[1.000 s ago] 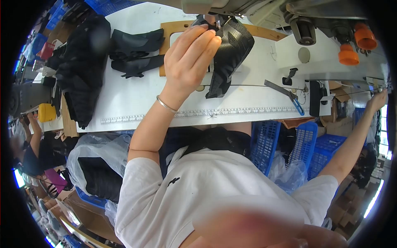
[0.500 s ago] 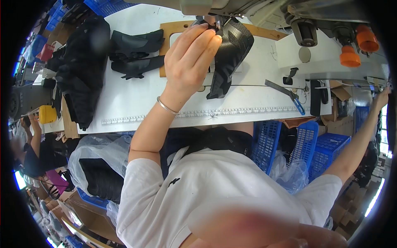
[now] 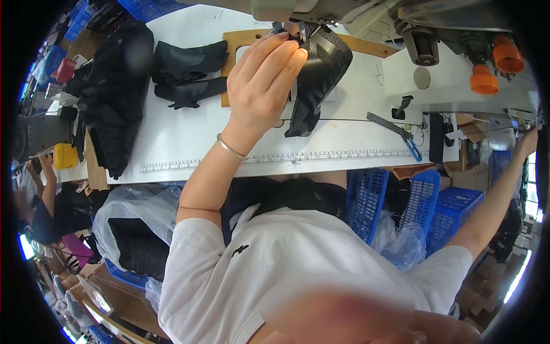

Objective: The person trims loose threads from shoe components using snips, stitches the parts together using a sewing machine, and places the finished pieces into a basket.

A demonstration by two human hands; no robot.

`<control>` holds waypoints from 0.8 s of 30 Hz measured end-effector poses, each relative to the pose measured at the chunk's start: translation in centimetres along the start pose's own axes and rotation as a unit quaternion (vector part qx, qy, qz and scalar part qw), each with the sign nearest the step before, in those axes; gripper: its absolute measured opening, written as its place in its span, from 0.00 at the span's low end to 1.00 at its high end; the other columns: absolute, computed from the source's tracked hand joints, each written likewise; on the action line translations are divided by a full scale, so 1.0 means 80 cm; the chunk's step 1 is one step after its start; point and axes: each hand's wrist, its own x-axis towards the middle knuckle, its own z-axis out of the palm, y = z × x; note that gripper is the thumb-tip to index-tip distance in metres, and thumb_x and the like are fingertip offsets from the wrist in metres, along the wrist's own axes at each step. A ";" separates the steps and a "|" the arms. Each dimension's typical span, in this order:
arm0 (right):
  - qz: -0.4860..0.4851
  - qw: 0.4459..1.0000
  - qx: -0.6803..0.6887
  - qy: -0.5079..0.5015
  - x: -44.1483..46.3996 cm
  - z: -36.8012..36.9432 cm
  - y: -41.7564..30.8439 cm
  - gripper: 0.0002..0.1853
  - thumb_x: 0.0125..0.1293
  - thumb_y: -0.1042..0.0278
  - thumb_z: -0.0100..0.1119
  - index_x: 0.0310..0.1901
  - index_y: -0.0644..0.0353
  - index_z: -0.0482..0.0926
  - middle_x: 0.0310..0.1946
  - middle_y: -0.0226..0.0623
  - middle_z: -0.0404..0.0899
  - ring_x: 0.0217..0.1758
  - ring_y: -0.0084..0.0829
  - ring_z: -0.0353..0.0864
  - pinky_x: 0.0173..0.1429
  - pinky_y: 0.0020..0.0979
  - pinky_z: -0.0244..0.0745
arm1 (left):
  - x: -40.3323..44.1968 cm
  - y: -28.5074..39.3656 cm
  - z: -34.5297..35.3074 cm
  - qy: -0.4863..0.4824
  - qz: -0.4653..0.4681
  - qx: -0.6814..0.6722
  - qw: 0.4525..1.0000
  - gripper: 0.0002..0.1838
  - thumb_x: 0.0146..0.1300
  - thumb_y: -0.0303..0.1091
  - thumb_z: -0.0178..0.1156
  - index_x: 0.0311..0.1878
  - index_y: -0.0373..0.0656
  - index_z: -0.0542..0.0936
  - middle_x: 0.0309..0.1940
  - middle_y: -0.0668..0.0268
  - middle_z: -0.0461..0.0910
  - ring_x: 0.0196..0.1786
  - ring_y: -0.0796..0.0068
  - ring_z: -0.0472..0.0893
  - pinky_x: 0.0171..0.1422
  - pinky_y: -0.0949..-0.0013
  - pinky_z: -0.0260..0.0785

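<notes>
My left hand [image 3: 260,83], a silver bangle at its wrist, has its fingers bent and pressed together on the upper edge of a black glossy fabric piece [image 3: 318,80]. That piece lies under the sewing machine's needle area [image 3: 303,31], its narrow end hanging toward the table's front. The fingertips are close beside the presser foot, and part of the material is hidden beneath them. Out at the far right edge, my right hand [image 3: 530,137] is at the end of a stretched arm. Its fingers are too small and dim there to make out what they touch.
Left of the machine lie several cut black pieces [image 3: 189,63] and a heap of black fabric [image 3: 117,92]. Blue-handled scissors [image 3: 409,143] and a printed ruler strip [image 3: 258,157] are near the front edge. Blue crates [image 3: 366,200] stand below. Another person [image 3: 48,200] works far left.
The black piece and my left hand hold almost the same position. My right hand has shifted slightly downward at the right edge.
</notes>
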 end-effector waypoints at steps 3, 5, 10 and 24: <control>-0.010 0.999 -0.040 -0.029 0.038 0.002 0.031 0.37 0.76 0.36 0.40 0.57 0.68 0.82 0.49 0.46 0.87 0.54 0.42 0.84 0.61 0.38 0.73 | 0.001 0.001 0.000 -0.005 -0.005 0.007 1.000 0.12 0.47 0.22 0.66 0.39 0.36 0.84 0.40 0.61 0.83 0.49 0.60 0.85 0.51 0.61 0.81; 0.009 0.997 -0.068 -0.021 0.064 0.008 0.064 0.37 0.76 0.36 0.40 0.56 0.67 0.82 0.49 0.46 0.87 0.54 0.42 0.83 0.62 0.38 0.72 | 0.001 0.002 0.000 -0.009 -0.010 0.009 1.000 0.13 0.48 0.22 0.66 0.39 0.36 0.84 0.40 0.61 0.83 0.49 0.60 0.85 0.51 0.61 0.81; -0.062 0.998 0.019 -0.003 -0.021 0.003 -0.022 0.34 0.78 0.41 0.44 0.55 0.71 0.82 0.48 0.48 0.87 0.51 0.41 0.83 0.59 0.39 0.73 | 0.002 0.003 -0.001 -0.011 -0.017 0.005 1.000 0.12 0.48 0.21 0.66 0.40 0.36 0.84 0.40 0.61 0.83 0.49 0.60 0.85 0.51 0.61 0.81; 0.065 0.973 0.221 0.028 -0.181 0.035 -0.072 0.20 0.80 0.62 0.48 0.60 0.71 0.77 0.49 0.40 0.81 0.47 0.29 0.79 0.55 0.31 0.74 | 0.024 -0.003 -0.044 -0.146 -0.070 -0.073 0.984 0.15 0.49 0.19 0.67 0.44 0.37 0.84 0.43 0.64 0.83 0.47 0.63 0.85 0.46 0.67 0.79</control>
